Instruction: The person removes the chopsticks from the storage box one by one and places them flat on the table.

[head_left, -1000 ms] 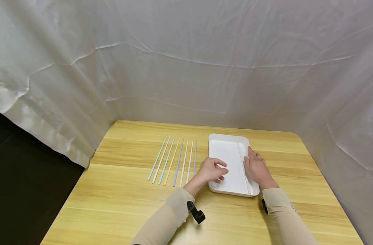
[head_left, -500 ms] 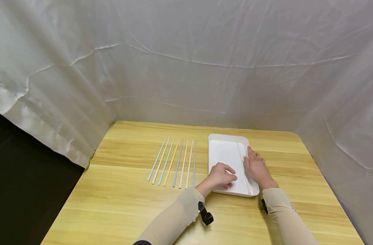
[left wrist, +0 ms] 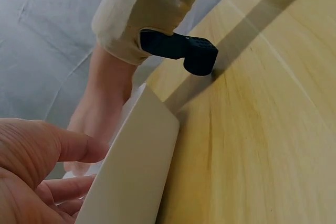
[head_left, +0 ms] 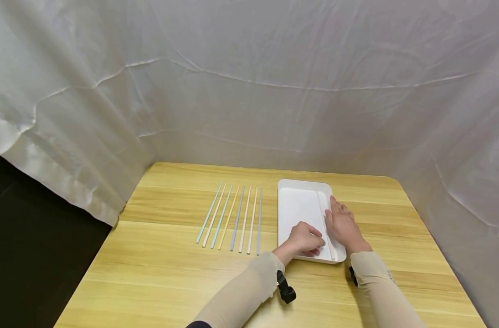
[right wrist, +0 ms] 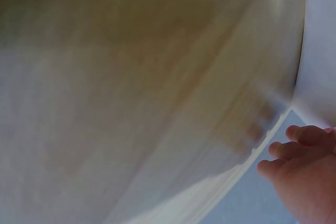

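Observation:
A shallow white tray (head_left: 296,200) lies on the table, its wall (left wrist: 139,156) large in the left wrist view. Inside it, along the right side, runs one pale chopstick (head_left: 321,209). My left hand (head_left: 304,239) hovers over the tray's near end, fingers loosely bent toward that chopstick; no object shows between them. In the left wrist view, the left thumb (left wrist: 79,146) lies close to the tray's rim. My right hand (head_left: 344,228) rests along the tray's right edge, fingers extended. Its fingers (right wrist: 294,150) appear at the lower right of the right wrist view.
Left of the tray, several pastel chopsticks (head_left: 237,218) in green, pink, yellow and blue lie side by side. They rest on a wooden table (head_left: 159,264). A pale curtain (head_left: 249,114) hangs behind it. Black wrist mounts (head_left: 286,288) sit on the sleeves.
My left hand has moved right and slightly nearer along the tray, toward the pale chopstick, uncovering the near ends of the rightmost chopsticks on the table. My right hand stays in place.

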`<state>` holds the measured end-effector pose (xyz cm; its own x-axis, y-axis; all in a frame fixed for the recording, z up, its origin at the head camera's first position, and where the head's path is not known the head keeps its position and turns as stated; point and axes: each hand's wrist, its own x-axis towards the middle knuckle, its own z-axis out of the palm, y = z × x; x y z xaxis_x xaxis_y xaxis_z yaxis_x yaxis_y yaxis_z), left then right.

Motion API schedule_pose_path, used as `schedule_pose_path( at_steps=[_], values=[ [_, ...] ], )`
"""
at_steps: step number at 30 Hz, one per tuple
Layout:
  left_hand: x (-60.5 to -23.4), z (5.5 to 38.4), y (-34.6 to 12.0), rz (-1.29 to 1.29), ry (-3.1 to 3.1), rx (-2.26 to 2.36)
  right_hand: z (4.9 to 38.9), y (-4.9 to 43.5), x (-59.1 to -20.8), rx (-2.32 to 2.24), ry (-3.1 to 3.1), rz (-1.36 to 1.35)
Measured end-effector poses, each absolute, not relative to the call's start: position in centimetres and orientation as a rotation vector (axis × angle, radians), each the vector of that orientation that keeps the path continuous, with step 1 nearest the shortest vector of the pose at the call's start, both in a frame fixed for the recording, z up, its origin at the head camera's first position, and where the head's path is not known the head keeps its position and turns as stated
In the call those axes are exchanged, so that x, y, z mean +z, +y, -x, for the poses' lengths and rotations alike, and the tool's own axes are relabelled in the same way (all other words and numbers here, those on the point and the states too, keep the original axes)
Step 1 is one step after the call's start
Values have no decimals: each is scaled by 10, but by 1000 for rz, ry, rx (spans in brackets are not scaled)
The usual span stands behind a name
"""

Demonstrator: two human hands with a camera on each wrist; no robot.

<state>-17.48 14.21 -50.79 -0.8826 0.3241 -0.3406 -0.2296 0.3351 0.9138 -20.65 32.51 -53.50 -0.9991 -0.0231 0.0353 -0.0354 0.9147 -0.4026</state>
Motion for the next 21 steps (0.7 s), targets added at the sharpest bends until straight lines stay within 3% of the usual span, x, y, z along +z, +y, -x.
schedule_pose_path(
  at_steps=[21],
  values=[
    [-517,169,163,-72,2255,1541,206,323,-534,632,-3034,-80]
  ],
)
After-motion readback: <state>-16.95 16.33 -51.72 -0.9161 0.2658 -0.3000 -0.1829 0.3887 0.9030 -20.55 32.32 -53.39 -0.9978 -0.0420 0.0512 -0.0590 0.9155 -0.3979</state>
